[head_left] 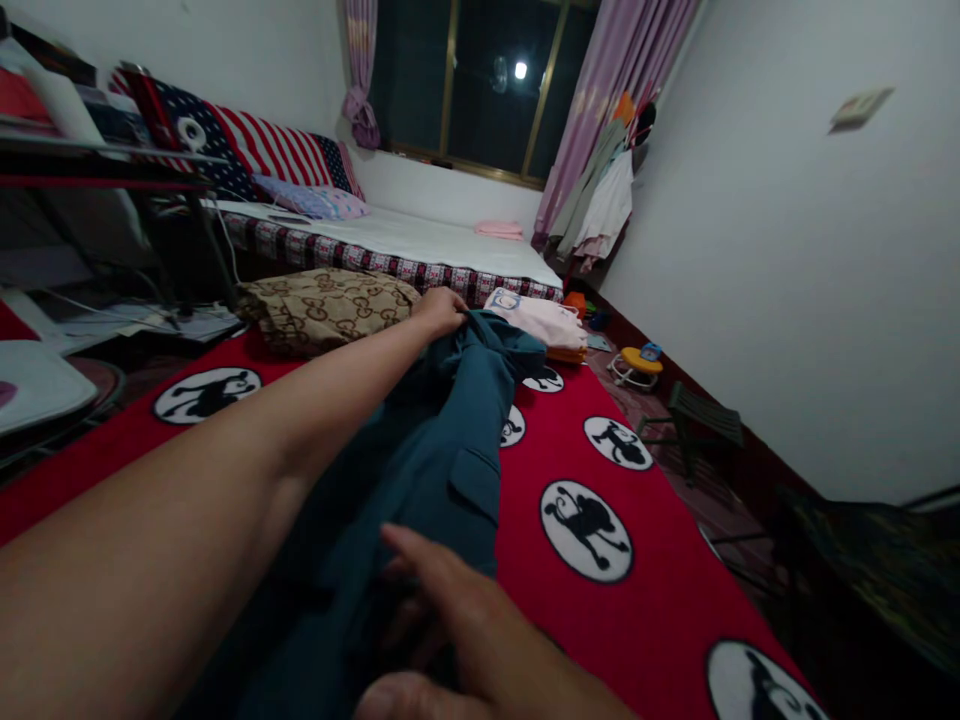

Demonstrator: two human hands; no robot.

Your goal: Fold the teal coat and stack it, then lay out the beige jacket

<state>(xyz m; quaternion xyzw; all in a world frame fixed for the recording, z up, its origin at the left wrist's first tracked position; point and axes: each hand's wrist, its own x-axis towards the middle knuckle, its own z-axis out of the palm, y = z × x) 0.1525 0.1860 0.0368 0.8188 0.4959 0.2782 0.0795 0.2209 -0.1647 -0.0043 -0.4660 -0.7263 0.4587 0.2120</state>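
Dark teal trousers (457, 430) with a flap pocket on the leg lie stretched lengthwise over a red blanket (540, 430) printed with black figures in white ovals. Reaching far forward, my left hand (441, 310) is closed on the bunched far end of the trousers. Low in the view, my right hand (465, 630) hovers over or touches the near part of the cloth, its thumb and fingers apart; I cannot tell which. Some of its fingers are in shadow. Close to my left hand lies a brown patterned cloth bundle (330, 305).
Folded pale pink clothes (540, 318) rest at the blanket's far end. A bed (420, 240) stands under the window. On the right are a yellow-topped stool (640, 362) and a dark folding stool (705, 415). A desk (112, 178) and a white chair seat (45, 385) are at left.
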